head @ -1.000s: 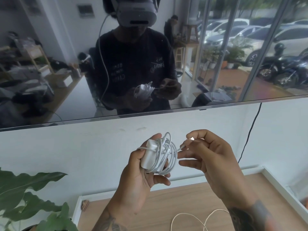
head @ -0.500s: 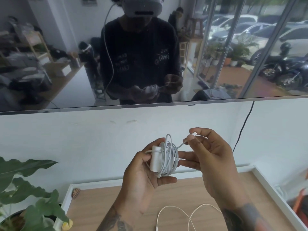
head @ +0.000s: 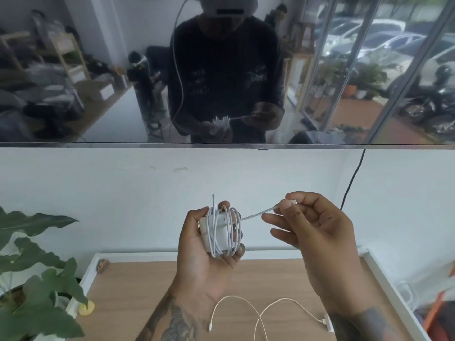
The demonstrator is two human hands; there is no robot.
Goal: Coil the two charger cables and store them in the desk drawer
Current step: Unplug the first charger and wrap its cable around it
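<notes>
My left hand [head: 205,252] holds a white charger brick [head: 221,230] with its white cable wound around it in several turns. My right hand [head: 317,232] pinches the free plug end of that cable [head: 290,202] between thumb and forefinger, and a short taut length runs from the coil up to it. Both hands hover above the wooden desk [head: 147,291]. A second white cable [head: 248,306] lies loose in loops on the desk below my hands, its plug near my right wrist. No drawer is in view.
A large dark screen [head: 73,82] hangs on the white wall ahead and reflects a person wearing a headset. A black cord [head: 352,180] drops from it on the right. A leafy potted plant [head: 37,279] stands at the left edge of the desk.
My right hand has pulled the plug end out to the right, drawing a short length of cable taut from the coil. The view has tilted down, showing more of the desk and second cable.
</notes>
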